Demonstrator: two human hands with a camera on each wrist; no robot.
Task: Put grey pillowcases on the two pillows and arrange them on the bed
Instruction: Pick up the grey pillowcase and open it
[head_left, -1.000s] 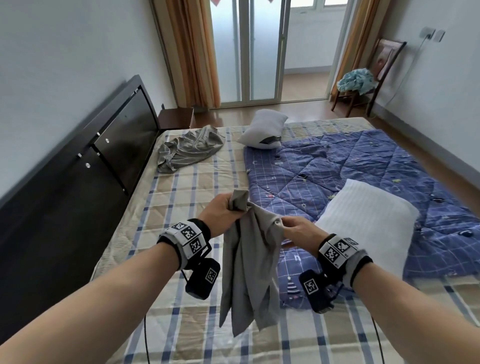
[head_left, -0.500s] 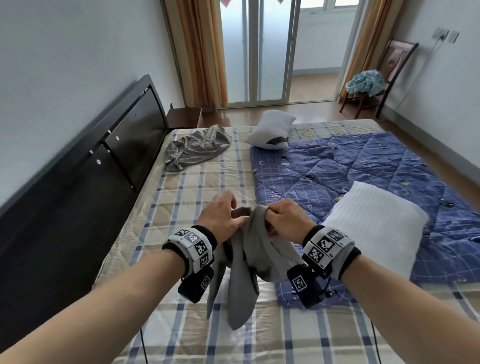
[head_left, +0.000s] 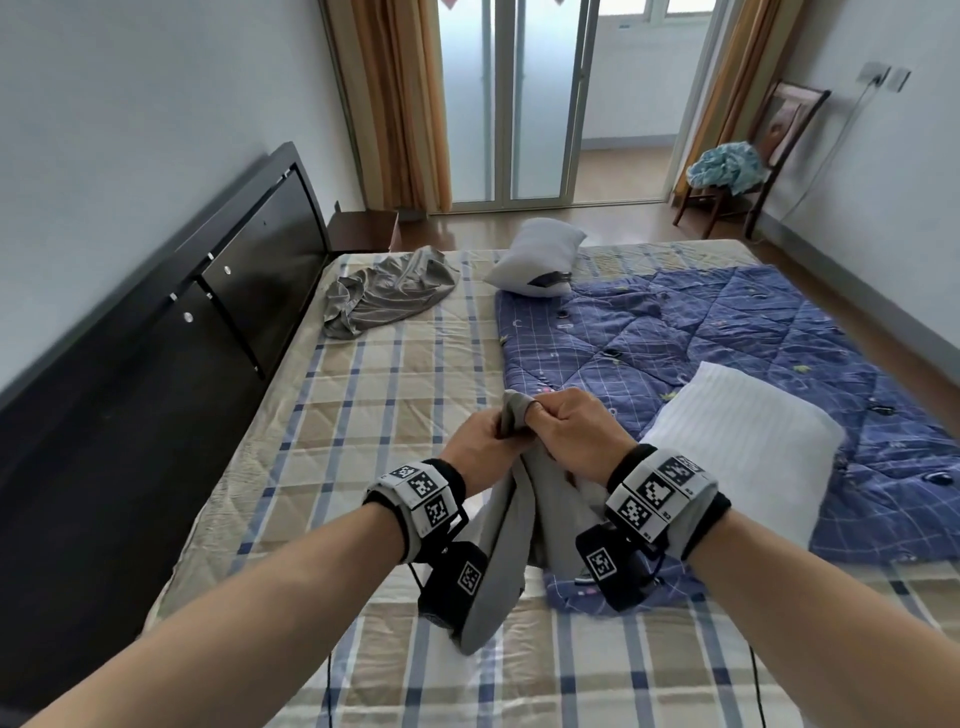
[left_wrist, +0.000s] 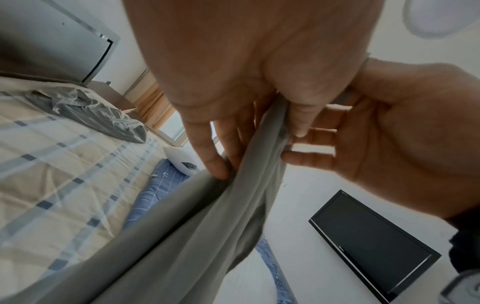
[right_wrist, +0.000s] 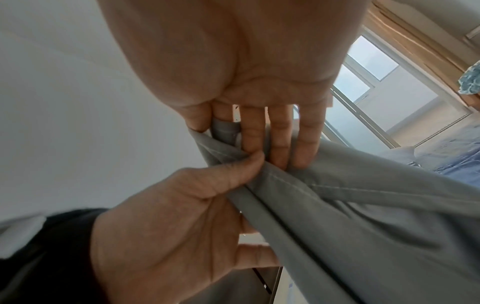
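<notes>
Head view: both hands, left hand (head_left: 480, 441) and right hand (head_left: 569, 434), pinching bunched grey pillowcase (head_left: 511, 545); risk of gripping both layers, opening staying shut.

A home bedroom: a double bed (head_left: 395, 415) with dark headboard (head_left: 208, 291), blue quilt (head_left: 727, 338), curtained sliding glass doors (head_left: 524, 98), a wooden chair (head_left: 769, 150), a wall-mounted television (left_wrist: 374, 242).
</notes>
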